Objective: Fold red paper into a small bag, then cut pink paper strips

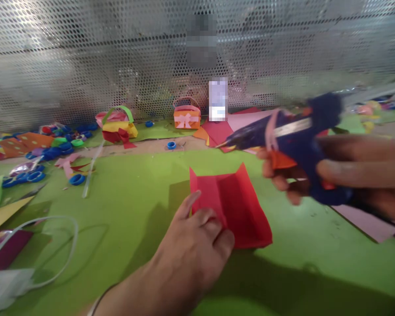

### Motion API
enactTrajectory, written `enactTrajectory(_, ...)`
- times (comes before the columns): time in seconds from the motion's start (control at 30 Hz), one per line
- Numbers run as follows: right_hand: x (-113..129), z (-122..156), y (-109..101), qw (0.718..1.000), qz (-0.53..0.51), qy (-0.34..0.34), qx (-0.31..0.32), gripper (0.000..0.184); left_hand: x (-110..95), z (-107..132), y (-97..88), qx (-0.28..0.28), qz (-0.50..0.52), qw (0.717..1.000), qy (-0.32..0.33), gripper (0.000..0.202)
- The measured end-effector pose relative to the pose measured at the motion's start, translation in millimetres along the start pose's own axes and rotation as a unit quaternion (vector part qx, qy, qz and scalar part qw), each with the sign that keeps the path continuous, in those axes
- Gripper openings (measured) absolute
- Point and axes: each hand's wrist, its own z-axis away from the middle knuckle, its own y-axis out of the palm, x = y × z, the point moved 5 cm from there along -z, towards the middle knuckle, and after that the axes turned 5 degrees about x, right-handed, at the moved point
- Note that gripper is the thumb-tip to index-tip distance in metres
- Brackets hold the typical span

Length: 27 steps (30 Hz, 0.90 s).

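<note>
A folded red paper box [246, 208] with raised side flaps lies in the middle of the green table. My left hand [197, 248] rests on its left part, the index finger stretched along the edge and the other fingers curled onto the paper. Up at the right, my right hand [358, 169] grips a dark blue glue gun [296, 136] by its handle. A pink strip is wrapped around the gun's barrel, and its orange trigger shows near my fingers. The nozzle points left, above and behind the box, apart from it. Motion blurs the gun and right hand.
Behind stand an orange paper bag [186, 118], a yellow paper bag [120, 129] and a phone [218, 98] before a perforated metal panel [145, 52]. Blue-handled scissors [23, 177], a glue stick [92, 171] and a white charger with cable [9, 285] lie left. Pink paper [365, 221] lies right.
</note>
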Motion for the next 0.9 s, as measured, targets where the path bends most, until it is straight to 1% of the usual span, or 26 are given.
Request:
enactTrajectory(0.07, 7.7, -7.3, 21.2, 0.991, -0.104, 0.018, 0.077, 0.048, -2.0, -0.7, -4.6, -0.046, -0.01, 0.999, 0.014, 0.016)
enactTrajectory(0.1, 9.3, -11.4, 31.6, 0.984, -0.133, 0.026, 0.112, 0.053, -3.4, -1.2, -6.8, -0.061, -0.01, 0.998, 0.023, 0.019)
enactTrajectory(0.13, 8.9, -15.4, 40.3, 0.979, -0.147, 0.036, 0.137, 0.057, -5.0, -1.8, -8.7, -0.07, -0.009, 0.997, 0.034, 0.023)
enactTrajectory(0.17, 7.3, -19.4, 46.5, 0.978, -0.143, 0.04, 0.15, 0.06, -6.7, -2.5, -10.1, -0.073, -0.01, 0.996, 0.041, 0.027)
enactTrajectory(0.23, 1.9, -26.3, 52.5, 0.981, -0.111, 0.039, 0.152, 0.063, -9.3, -3.4, -11.1, -0.069, -0.015, 0.997, 0.042, 0.033)
enactTrajectory(0.37, -5.2, -32.7, 52.7, 0.985, -0.033, 0.017, 0.168, 0.06, -10.3, -1.4, -8.4, -0.064, -0.014, 0.998, 0.0, 0.034)
enactTrajectory(0.43, -5.3, -33.9, 51.6, 0.983, 0.005, 0.016, 0.181, 0.061, -11.3, 0.7, -7.2, -0.065, -0.021, 0.998, -0.003, 0.033)
enactTrajectory(0.5, -3.7, -34.8, 51.6, 0.98, 0.043, 0.018, 0.194, 0.061, -11.3, 2.1, -5.8, -0.053, -0.024, 0.998, -0.007, 0.033)
enactTrajectory(0.57, -0.5, -35.8, 52.4, 0.978, 0.069, 0.004, 0.195, 0.057, -10.3, 2.5, -4.6, -0.034, -0.014, 0.999, -0.015, 0.033)
enactTrajectory(0.63, 1.7, -36.4, 54.1, 0.978, 0.084, -0.014, 0.19, 0.053, -10.1, 2.4, -3.1, -0.015, -0.007, 1.0, -0.018, 0.034)
enactTrajectory(0.7, 1.3, -36.7, 56.5, 0.978, 0.095, -0.013, 0.184, 0.053, -10.5, 2.9, -3.5, -0.021, -0.015, 0.999, -0.026, 0.033)
enactTrajectory(0.77, 0.0, -36.8, 60.3, 0.976, 0.108, -0.001, 0.191, 0.053, -11.0, 3.8, -3.4, -0.028, -0.022, 0.999, -0.034, 0.032)
enactTrajectory(0.8, 0.0, -37.2, 61.9, 0.975, 0.11, 0.004, 0.193, 0.053, -11.6, 4.3, -3.6, -0.035, -0.022, 0.999, -0.03, 0.031)
enactTrajectory(0.9, 2.7, -39.7, 66.0, 0.975, 0.098, 0.005, 0.198, 0.054, -13.8, 4.8, -1.6, -0.031, -0.021, 0.999, 0.001, 0.031)
